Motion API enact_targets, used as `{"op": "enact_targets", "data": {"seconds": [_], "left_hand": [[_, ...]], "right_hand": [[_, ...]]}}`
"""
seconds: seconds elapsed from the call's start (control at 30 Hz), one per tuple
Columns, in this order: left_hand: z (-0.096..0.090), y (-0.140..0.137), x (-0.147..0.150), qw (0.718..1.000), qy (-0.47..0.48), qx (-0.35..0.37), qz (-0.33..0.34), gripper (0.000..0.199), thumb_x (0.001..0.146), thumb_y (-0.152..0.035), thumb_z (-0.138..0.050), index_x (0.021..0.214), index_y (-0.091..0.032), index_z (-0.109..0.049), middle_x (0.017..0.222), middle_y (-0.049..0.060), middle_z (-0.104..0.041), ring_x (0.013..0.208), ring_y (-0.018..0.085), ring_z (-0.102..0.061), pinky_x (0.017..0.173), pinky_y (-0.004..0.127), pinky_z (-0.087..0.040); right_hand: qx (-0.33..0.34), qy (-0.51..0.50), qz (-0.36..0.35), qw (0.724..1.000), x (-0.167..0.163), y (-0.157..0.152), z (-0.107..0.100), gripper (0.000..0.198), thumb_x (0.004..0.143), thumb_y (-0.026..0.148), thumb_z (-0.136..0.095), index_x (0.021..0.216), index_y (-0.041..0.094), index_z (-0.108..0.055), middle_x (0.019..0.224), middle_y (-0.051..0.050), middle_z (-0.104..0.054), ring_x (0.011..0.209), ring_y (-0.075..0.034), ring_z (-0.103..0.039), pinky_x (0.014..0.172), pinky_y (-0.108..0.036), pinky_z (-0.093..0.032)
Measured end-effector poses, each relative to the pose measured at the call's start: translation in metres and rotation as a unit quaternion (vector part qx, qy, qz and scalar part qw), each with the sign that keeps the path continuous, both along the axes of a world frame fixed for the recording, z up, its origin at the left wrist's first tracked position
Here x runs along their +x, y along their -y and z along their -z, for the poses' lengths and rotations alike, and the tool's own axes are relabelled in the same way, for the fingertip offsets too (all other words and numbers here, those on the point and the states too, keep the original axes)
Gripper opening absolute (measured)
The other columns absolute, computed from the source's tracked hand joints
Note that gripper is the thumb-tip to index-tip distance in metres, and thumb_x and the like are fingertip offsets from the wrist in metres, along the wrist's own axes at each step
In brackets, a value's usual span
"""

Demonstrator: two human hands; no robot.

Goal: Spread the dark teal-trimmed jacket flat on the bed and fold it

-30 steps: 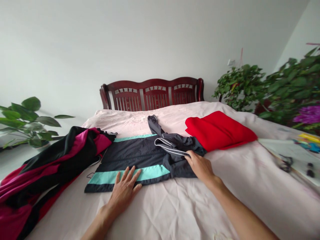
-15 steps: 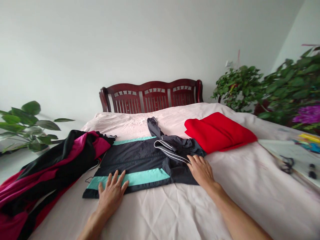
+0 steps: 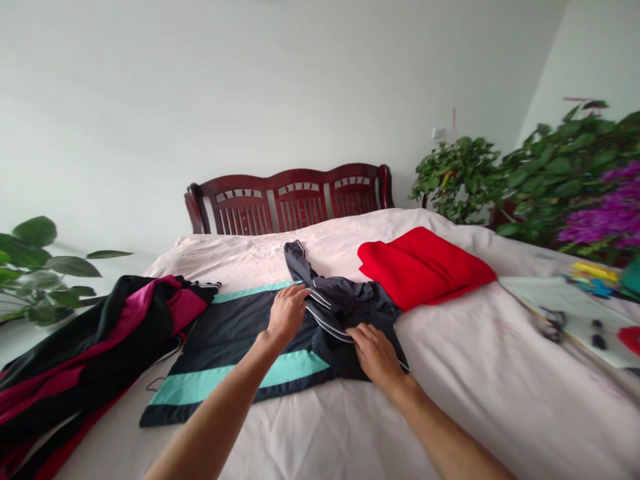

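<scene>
A dark navy jacket with mint-green bands and white piping lies spread on the bed, its sleeves folded in across the right part. My left hand is closed on the end of the folded sleeve with white piping, near the jacket's middle. Farther right, my right hand has its fingers curled on the same piped sleeve, lower down. The other sleeve pokes out toward the headboard. Part of the body is covered by my left forearm.
A folded red cloth lies just beyond the jacket at the right. Black and pink clothing is heaped at the left. A white board holding small items rests far right. Behind the bed are a wooden headboard and leafy plants.
My left hand has left the mint band at the jacket's lower left and moved up and right to the folded sleeve. My right hand has curled onto the piped sleeve. The view has shifted slightly.
</scene>
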State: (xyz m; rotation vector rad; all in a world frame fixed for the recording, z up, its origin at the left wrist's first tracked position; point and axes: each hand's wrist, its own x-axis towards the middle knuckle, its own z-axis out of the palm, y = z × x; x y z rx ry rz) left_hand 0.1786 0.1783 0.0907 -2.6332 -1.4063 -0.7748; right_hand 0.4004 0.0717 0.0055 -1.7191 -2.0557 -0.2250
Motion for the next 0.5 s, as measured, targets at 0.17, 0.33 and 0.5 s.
{"op": "enact_targets", "data": {"seconds": [0.17,0.33,0.5], "left_hand": [[0.003,-0.017,0.043,0.996,-0.030,-0.017,0.078,0.044,0.081,-0.008,-0.064,0.121,-0.026,-0.068,0.146,0.005,-0.058,0.147,0.025,-0.036,0.124,0.047,-0.021],[0.011,-0.031,0.040,0.996,0.034,-0.083,0.003,0.013,0.082,-0.011,-0.064,0.086,-0.021,-0.070,0.108,0.010,-0.074,0.121,0.026,-0.060,0.113,0.044,-0.035],[-0.017,-0.056,-0.016,0.938,0.257,-0.142,-0.183,0.015,0.094,-0.030,-0.058,0.095,-0.017,-0.066,0.095,0.008,-0.070,0.092,0.023,-0.066,0.084,0.040,-0.052]], "right_hand": [[-0.001,-0.014,-0.040,0.999,0.000,0.003,-0.004,0.038,0.092,0.005,-0.046,0.117,0.024,-0.068,0.102,-0.005,-0.066,0.097,-0.020,-0.057,0.081,-0.029,-0.042],[0.011,-0.021,-0.063,0.998,-0.001,0.004,-0.003,0.037,0.092,0.004,-0.045,0.110,0.026,-0.070,0.098,-0.003,-0.067,0.094,-0.018,-0.059,0.081,-0.027,-0.043],[0.047,-0.073,0.014,0.996,0.001,0.000,0.001,0.031,0.095,0.010,-0.047,0.112,0.024,-0.068,0.101,-0.005,-0.068,0.097,-0.018,-0.063,0.085,-0.027,-0.046]]}}
